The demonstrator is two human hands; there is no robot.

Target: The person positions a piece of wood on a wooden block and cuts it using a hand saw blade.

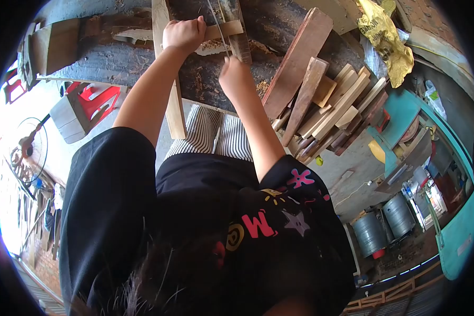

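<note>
Running sideways, pale wooden strip [233,28]

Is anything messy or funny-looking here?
Yes, a bit messy! Crumbly sawdust is scattered on the dark bench near the right hand. The wood pile on the right looks crooked, with pieces at different angles. Beyond it, a yellow bag is all crumpled.
</note>
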